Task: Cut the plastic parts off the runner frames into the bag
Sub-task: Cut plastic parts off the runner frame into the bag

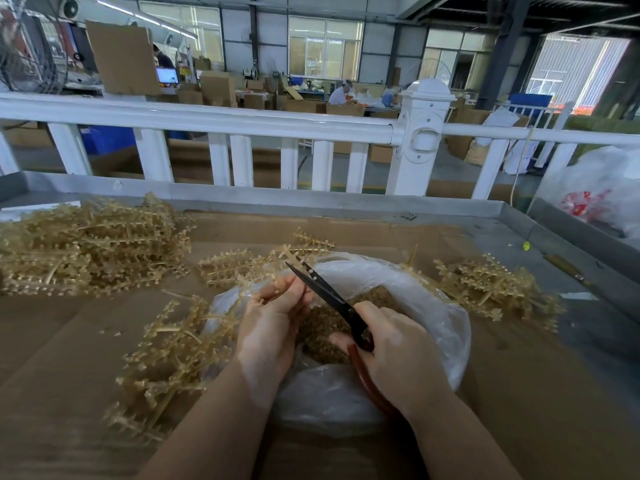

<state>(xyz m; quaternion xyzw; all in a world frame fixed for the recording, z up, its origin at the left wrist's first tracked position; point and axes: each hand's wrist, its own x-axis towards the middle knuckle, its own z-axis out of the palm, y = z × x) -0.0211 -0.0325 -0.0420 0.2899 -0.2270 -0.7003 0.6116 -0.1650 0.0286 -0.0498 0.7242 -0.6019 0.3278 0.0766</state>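
Your right hand (398, 355), nearest the lens, curls its fingers around the reddish-brown handles of the scissors (332, 299); the dark blades point up and to the left, slightly parted, over the bag's mouth. Your left hand (273, 323) pinches a runner frame (280, 268) between thumb and fingers, holding it up against the blades just above the bag (433, 306). That frame is blurred, so whether a blade touches it cannot be told. Beneath both hands, the clear plastic bag lies open on the cardboard sheet (69, 341), and a mound of cut amber parts (329, 327) fills its centre. Beside your left forearm, a loose cluster of frames (166, 355) rests partly against the bag's left edge. Farther left, a large heap of frames (86, 247) sits on the cardboard, well apart from the bag. To the right, a smaller pile (485, 285) lies just beside the bag's right rim, and a few more frames (232, 268) lie beyond its far edge. A metal tray rim (346, 202) borders the work surface, with a white railing (242, 123) behind it.
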